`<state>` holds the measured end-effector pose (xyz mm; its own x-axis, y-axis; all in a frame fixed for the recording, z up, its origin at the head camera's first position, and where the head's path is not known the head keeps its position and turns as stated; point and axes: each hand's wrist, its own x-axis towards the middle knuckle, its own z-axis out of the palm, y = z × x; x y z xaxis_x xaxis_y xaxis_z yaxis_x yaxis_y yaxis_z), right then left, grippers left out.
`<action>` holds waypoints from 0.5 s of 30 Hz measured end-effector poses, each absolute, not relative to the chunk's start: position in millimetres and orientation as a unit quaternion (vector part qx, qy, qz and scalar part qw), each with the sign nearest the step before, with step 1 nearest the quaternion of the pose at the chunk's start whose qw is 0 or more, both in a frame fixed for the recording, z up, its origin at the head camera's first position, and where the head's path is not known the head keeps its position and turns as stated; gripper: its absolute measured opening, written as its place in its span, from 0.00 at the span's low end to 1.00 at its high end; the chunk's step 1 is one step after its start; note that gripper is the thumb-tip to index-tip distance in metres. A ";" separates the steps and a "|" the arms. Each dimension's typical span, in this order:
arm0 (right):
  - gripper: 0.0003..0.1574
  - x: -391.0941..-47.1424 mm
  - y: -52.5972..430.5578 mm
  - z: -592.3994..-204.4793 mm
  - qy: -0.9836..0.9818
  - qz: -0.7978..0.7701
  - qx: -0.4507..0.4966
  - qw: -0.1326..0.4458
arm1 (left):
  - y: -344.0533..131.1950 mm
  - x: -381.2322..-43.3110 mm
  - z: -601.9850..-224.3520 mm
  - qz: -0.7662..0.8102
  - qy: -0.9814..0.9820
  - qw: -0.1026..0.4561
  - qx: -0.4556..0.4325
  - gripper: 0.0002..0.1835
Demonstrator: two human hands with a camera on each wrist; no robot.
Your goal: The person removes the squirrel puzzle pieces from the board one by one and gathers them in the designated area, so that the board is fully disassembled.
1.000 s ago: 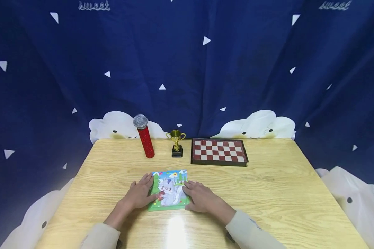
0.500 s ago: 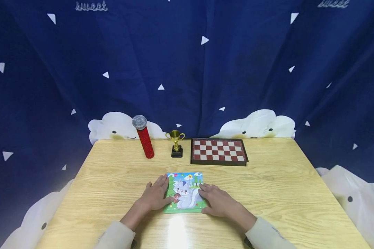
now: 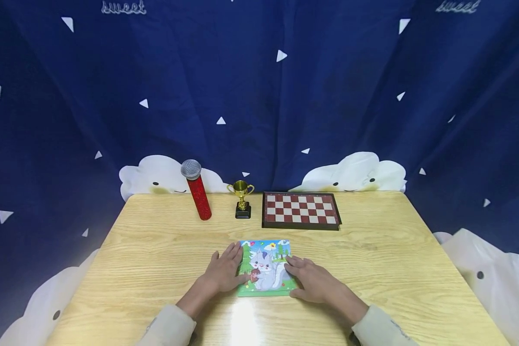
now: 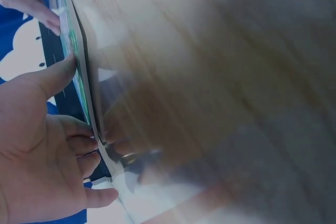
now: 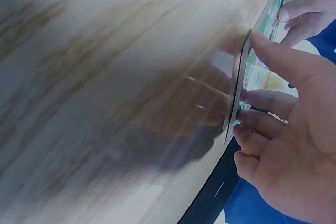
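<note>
On the worktop [image 3: 372, 250]: steadying the picture board [image 3: 264, 270]

At the near middle of the surface, the picture board lies face up between the left-hand grip [image 3: 225, 272] and the right-hand grip [image 3: 313, 280]. Both are relaxed, with fingers not wrapped around the board. The left-hand grip lies along the left edge with its thumb over the picture; the right-hand grip touches the right edge.

Handling: apply light, equal side pressure, since uneven force would probably turn the board. Hold it level and square to the front. Bear on the rim rather than the face. Maintain clearance from the chequered board [image 3: 300, 209], trophy [image 3: 240, 190] and microphone [image 3: 200, 198] behind.

Appearance: thin and nearly square. The print shows a pale grey squirrel with a reddish-brown nut, against blue sky, trees and green ground. The wrist views show a pale side edge and a dark line along it; whether the underside makes full contact cannot be told.
</note>
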<state>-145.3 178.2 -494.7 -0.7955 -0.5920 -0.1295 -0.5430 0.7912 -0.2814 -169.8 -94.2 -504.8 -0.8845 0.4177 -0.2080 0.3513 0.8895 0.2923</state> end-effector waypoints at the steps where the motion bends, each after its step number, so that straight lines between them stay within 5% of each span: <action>1: 0.42 -145.6 178.1 -494.2 0.940 -0.116 -0.301 0.106 | -94.1 -170.1 -504.7 0.124 0.962 0.134 0.201 0.44; 15: 0.36 -168.7 179.0 -484.1 0.941 -0.142 -0.307 0.028 | -79.1 -166.1 -491.2 0.144 0.937 0.108 0.298 0.41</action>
<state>-168.7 179.0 -484.1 -0.8102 -0.5851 0.0343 -0.5692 0.7715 -0.2841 -166.1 -79.1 -491.2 -0.7991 0.5898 -0.1168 0.5274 0.7809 0.3349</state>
